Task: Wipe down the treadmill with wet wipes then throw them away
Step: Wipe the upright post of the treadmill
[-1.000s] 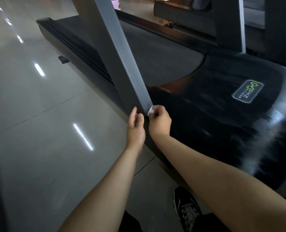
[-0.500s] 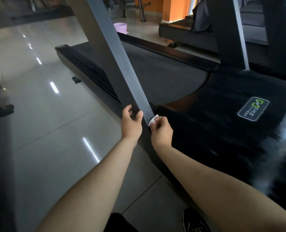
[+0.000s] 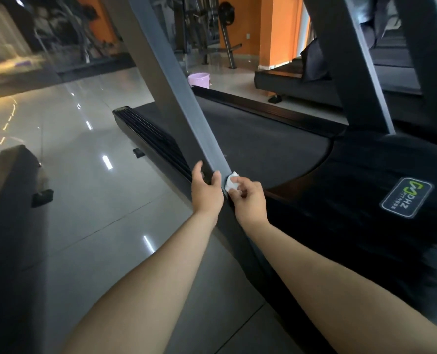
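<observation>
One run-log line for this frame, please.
phase: wiping | right hand: pinches wet wipe against treadmill upright base | left hand: grips same upright

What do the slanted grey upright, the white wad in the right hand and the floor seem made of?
Grey upright: probably painted metal, satin finish; flat faces, crisp edges, soft sheen. White wad: a thin, soft wipe, likely nonwoven; it crumples into folds. Floor: glazed tile, glossy; joint lines and sharp light reflections.

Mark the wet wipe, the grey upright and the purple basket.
wet wipe (image 3: 231, 183): head view, middle of the white wad.
grey upright (image 3: 197, 123): head view, lit front face, midway up.
purple basket (image 3: 199, 79): head view, its side wall.
</observation>
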### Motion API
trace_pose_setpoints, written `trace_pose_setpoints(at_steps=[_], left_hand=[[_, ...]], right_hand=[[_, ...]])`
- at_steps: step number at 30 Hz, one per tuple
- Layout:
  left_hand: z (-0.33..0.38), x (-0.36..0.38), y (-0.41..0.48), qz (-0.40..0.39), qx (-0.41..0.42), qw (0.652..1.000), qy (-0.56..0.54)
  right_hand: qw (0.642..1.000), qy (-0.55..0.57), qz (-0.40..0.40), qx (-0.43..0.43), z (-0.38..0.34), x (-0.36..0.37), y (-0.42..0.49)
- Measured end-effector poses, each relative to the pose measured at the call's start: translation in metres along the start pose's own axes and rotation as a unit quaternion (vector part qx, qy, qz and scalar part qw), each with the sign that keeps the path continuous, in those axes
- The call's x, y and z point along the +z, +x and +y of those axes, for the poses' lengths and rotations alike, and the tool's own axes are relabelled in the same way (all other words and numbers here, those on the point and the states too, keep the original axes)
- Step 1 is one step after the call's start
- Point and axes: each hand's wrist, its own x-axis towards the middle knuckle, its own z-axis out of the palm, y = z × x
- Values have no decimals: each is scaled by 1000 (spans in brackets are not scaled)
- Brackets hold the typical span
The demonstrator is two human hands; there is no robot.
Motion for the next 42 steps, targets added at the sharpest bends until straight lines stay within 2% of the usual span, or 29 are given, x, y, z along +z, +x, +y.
trace_pose_setpoints(at_steps=[4,12,15,19,23,29,33,38,42], left_hand=[[-2,-3,11,-19,1,999,28],[1,-3,17,-50,-25,997,47],[-6,-2,21,-50,-28,998,32],[1,-3,14,-38,-26,998,36],[0,-3,14,-36,-35,999,12],[4,-10,15,-51,-47,997,-29],[10,-16,8,-63,-64,994,-69],[15,-17,4,-59,-70,993,-78],[18,-20,4,-71,-78,993,-58]], right_hand=[[999,-41,6,0,10,3,-7],[1000,-29,1,-13,-42,17,45],[997,-67,-7,-22,-22,7,31],[994,-105,-6,13,13,-8,1],[992,-130,-7,-2,11,-10,-1],[994,-100,-18,-38,-35,6,37],[996,-68,-21,-60,-18,5,15],[998,-54,-38,-14,19,-2,-19],[997,-59,-44,2,2,-1,-8]])
